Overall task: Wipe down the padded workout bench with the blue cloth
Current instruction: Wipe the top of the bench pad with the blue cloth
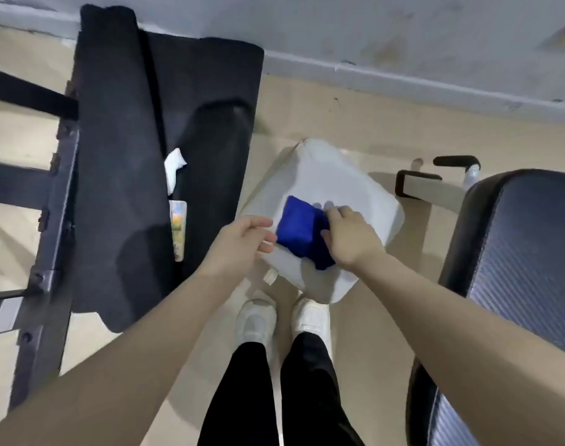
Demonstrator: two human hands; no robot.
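A folded blue cloth [298,228] lies on top of a large white plastic jug [345,185] standing on the floor in front of me. My right hand [348,238] rests over the cloth's right side, fingers curled onto it. Just left of the cloth is my left hand [242,241], fingers apart and almost touching the cloth's edge. The padded workout bench [516,272], black with a textured surface, stands at the right, apart from both hands.
A black mat [129,156] drapes over a dark metal frame [42,252] at the left, with white tissue [174,169] and a small packet [178,230] in its fold. My white shoes [284,320] stand below the jug. A wall [371,33] runs along the back.
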